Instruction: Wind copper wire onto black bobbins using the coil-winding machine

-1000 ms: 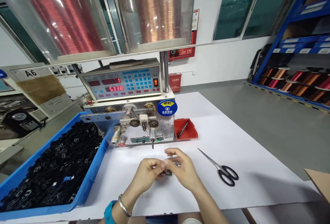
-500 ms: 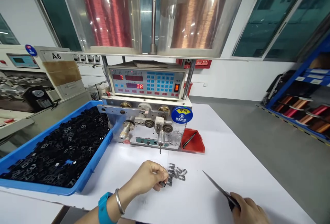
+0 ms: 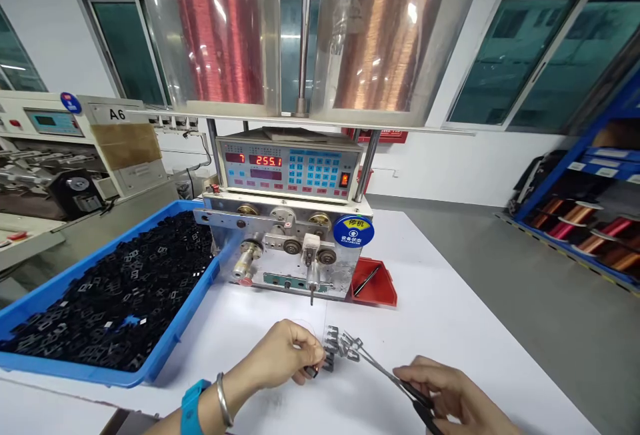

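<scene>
My left hand [image 3: 287, 355] is pinched closed on a small black plastic piece [image 3: 311, 371], whose dark end shows below the fingers; a fine thread of wire curves up faintly beside it. Just right of these fingers lies a little group of grey-black plastic pieces [image 3: 332, 338] on the white table. My right hand [image 3: 453, 391] grips the black handles of a pair of scissors [image 3: 383, 367], fingers in or around the loops. The slim blades point up and left, slightly apart, with their tips close to the plastic pieces.
A winding machine [image 3: 280, 248] with a lit panel [image 3: 310, 168] stands behind my hands, its spindle [image 3: 312, 291] pointing down. Above are clear cylinders of red wire [image 3: 220, 41] and copper wire [image 3: 373, 41]. A blue tray [image 3: 165, 355] of black pieces is left, a red bin [image 3: 385, 288] right.
My right hand has lifted the scissors from the right and brought the blades, now slightly parted, leftward to the pieces. The panel reading changed. My left hand stays pinched on the piece.
</scene>
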`<state>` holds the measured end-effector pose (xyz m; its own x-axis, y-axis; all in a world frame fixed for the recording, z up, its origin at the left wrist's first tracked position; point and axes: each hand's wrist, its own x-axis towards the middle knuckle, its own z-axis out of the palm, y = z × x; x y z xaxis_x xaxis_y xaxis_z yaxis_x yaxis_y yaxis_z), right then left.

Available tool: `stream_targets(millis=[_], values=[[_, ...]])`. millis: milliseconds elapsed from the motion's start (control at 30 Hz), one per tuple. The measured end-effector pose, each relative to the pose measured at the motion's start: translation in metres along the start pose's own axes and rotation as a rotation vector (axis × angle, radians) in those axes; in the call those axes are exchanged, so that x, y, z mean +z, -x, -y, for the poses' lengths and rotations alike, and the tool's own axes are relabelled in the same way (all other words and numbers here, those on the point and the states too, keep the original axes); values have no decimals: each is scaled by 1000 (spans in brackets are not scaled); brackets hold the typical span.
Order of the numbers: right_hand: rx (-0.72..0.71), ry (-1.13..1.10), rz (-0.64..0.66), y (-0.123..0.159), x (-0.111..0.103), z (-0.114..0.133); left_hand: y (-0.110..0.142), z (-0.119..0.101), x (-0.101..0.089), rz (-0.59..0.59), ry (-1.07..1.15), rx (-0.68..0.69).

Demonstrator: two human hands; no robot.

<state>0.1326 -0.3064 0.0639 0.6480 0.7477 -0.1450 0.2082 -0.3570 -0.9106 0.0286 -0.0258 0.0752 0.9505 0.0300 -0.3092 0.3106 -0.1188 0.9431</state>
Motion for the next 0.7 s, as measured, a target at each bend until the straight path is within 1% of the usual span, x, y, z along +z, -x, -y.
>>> stream_targets(millis=[67, 133, 200, 267, 433, 567, 633, 700], values=[[-36, -40, 79, -12, 2, 19, 0, 2, 0, 6, 3, 1], [-46, -78, 165, -24, 3, 32, 1, 2, 0, 7, 5, -9], [-30, -97, 226, -33, 4, 42, 2, 1, 0, 1, 8, -26], [-9, -102, 256, -40, 4, 48, 2, -1, 0, -7, 2, -38], [18, -69, 283, -48, 2, 56, 3, -3, -2, -5, -5, -46], [-12, -40, 279, -48, 4, 58, 5, -4, -1, -4, 17, -54], [-35, -7, 258, -47, 7, 56, 5, -1, 0, -4, 23, -63], [-32, 15, 191, -43, 11, 49, 5, 6, -3, -23, 44, -79]])
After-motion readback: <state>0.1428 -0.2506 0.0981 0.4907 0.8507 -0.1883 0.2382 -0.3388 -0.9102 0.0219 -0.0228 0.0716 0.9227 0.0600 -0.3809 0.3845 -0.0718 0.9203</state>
